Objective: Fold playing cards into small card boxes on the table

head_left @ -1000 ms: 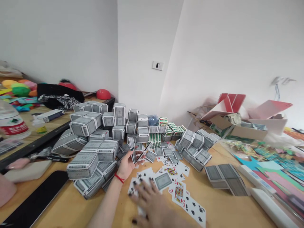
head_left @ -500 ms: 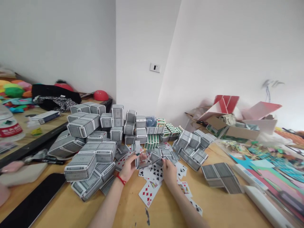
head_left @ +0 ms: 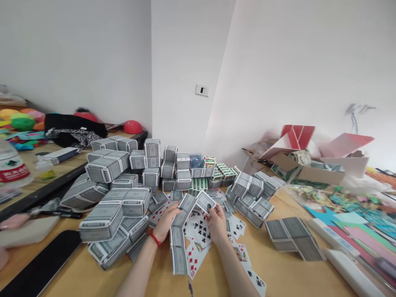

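My left hand (head_left: pixel 166 226), with a red cord at the wrist, grips a strip of joined grey-backed playing cards (head_left: pixel 178 249) by its left side. The strip bends partway, and its lower end hangs toward the table's front. Between thumb and fingers of my right hand (head_left: pixel 218 225) is a single playing card (head_left: pixel 204 201), back side up, tilted beside the strip's top end. Whether card and strip touch, I cannot tell. Beneath both hands lie loose face-up cards, among them a club card (head_left: pixel 201 229) and a ten of diamonds (head_left: pixel 194 260).
Folded card blocks (head_left: pixel 103 220) are stacked on the left, with more card blocks (head_left: pixel 249 196) at right. A flat joined card piece (head_left: pixel 292 237) lies beyond my right arm. A power strip (head_left: pixel 334 237), coloured paper (head_left: pixel 359 231) and a black slab (head_left: pixel 40 264) are on the table (head_left: pixel 278 272).
The card strip, seen edge-on before, has turned its backs toward me and extends downward. My right hand has raised a card up beside its top end.
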Demonstrator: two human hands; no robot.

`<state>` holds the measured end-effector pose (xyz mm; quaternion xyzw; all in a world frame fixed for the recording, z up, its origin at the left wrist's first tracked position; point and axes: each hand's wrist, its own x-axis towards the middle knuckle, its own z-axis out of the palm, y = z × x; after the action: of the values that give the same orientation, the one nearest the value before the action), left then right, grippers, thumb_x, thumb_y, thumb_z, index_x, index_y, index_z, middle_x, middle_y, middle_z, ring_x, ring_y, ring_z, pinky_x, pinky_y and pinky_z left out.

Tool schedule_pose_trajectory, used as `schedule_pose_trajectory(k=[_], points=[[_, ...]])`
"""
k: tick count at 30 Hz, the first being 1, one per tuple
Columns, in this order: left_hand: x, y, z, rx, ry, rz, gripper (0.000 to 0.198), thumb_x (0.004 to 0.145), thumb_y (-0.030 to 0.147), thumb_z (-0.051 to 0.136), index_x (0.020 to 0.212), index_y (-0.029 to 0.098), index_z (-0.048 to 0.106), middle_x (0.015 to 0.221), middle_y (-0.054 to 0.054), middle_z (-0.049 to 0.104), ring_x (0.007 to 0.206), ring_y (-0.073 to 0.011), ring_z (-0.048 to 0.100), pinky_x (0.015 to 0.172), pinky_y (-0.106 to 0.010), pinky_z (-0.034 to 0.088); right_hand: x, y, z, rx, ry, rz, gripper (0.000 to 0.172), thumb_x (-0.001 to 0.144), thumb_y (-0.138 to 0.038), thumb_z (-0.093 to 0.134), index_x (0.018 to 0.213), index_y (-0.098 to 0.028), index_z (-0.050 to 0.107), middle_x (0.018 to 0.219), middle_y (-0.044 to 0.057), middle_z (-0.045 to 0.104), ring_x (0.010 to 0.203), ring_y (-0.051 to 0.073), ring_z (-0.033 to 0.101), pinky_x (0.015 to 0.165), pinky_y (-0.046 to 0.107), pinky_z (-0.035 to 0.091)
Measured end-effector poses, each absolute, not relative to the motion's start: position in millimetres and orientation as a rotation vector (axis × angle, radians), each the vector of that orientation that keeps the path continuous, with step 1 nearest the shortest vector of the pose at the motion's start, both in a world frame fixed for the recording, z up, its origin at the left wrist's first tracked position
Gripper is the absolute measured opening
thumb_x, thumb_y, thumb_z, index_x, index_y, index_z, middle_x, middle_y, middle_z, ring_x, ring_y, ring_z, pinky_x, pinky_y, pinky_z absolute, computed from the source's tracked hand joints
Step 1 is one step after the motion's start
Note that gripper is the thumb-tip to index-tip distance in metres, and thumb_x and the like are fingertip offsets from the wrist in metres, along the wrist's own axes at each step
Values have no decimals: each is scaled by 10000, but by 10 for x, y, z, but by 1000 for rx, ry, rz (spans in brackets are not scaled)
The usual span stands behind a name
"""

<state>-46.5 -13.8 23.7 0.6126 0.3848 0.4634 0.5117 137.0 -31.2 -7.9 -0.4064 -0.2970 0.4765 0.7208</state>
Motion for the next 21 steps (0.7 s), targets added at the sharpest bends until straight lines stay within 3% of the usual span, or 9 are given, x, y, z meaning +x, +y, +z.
schedule_pose_trajectory(k=[5,14,21], points=[[-445,-75,104,1469,956,1114,477,694,248,512,1163,160,524,1182,-59,581,1095,-210,518,954,-358,391,1392,-294,-100,-860,-636,1047,340,618,-336,683,885,-252,489,720,-50,553,545,96,539,528,227,454],[-400,-75,32,1679,1052,1149,364,748,226,459,1089,159,567,1145,-86,599,1058,-212,540,953,-382,392,1454,-246,-41,-846,-662,1027,203,649,-339,656,760,-232,523,670,-50,532,561,97,513,571,230,442],[-380,-99,-4,1818,1121,1200,338,772,233,432,1070,170,580,1074,-85,633,1006,-206,566,902,-361,434,1459,-265,201,-890,-810,901,224,681,-386,629,654,-199,510,609,-33,492,553,106,463,556,234,409]])
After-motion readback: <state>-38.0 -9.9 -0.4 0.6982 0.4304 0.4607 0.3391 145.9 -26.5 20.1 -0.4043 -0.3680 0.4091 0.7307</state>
